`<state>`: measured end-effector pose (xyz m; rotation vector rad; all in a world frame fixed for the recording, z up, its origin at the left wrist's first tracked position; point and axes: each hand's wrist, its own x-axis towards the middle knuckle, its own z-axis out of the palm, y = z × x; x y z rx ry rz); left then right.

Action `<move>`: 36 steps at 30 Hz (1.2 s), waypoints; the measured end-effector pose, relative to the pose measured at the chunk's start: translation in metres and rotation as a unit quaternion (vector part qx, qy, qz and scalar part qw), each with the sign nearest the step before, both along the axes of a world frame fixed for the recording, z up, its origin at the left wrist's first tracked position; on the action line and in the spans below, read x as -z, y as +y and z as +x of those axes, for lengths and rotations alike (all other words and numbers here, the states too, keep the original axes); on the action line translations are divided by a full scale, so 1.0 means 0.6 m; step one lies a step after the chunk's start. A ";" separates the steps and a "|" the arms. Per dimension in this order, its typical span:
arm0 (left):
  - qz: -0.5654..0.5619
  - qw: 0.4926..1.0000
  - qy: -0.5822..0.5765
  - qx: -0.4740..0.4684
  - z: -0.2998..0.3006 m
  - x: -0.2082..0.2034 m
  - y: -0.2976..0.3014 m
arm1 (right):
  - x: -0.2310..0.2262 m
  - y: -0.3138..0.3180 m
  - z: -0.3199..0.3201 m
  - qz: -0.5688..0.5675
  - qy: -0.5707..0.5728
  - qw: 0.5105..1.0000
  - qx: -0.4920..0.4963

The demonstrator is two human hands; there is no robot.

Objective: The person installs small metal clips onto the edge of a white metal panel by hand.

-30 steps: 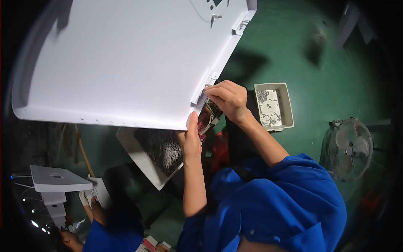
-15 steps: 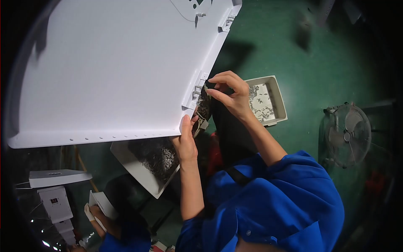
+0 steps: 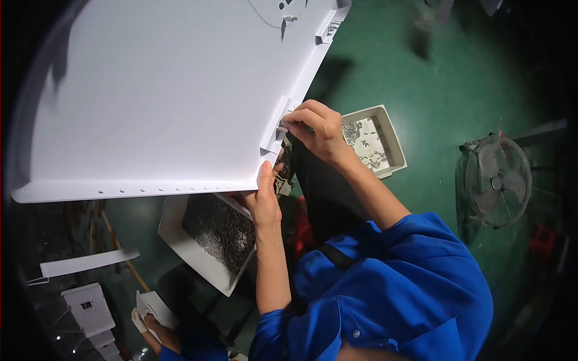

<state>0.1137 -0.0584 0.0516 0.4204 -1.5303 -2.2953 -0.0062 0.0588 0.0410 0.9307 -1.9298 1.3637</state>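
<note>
A large white panel [image 3: 150,108] with folded edges fills the upper left. My left hand [image 3: 265,201] holds its lower right corner, thumb on the inner face and the other fingers underneath. At the panel's right edge sits a small white hinge-like bracket [image 3: 274,135]. My right hand [image 3: 318,129] is closed in a pinch against this bracket; the fingers hide whatever may be between them. A second bracket [image 3: 328,33] is farther up the same edge. Near the panel's top hangs a thin wire with a small connector [image 3: 290,18].
Below the panel stands a white bin [image 3: 195,249] of small dark metal parts. Another tray [image 3: 394,141] with scattered small pieces is right of my right hand. A floor fan [image 3: 497,182] stands far right. At lower left, a co-worker's gloved hand [image 3: 138,320] holds a white part.
My right hand has moved left onto the bracket, its fingers closing together. My left hand keeps its hold on the corner. White parts at the lower left have shifted.
</note>
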 end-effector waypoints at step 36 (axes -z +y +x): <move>-0.010 1.000 -0.008 0.020 -0.011 -0.010 0.018 | -0.001 0.021 0.022 -0.023 -0.021 0.999 0.036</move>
